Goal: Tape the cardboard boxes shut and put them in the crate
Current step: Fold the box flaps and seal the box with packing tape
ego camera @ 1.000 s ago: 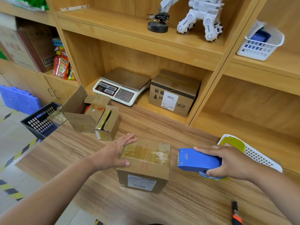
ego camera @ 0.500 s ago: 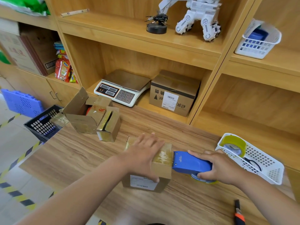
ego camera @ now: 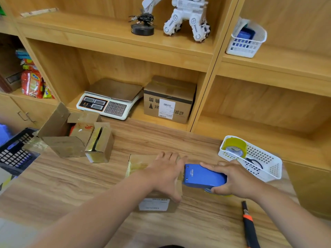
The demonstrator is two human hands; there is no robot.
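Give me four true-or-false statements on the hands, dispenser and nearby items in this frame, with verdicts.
1. The left hand presses flat on the box. True.
2. The right hand holds the knife. False: it grips the dispenser; the knife lies on the table.
3. The dispenser is at the box's right edge. True.
4. The tape roll lies on the table. False: it stands in the basket.
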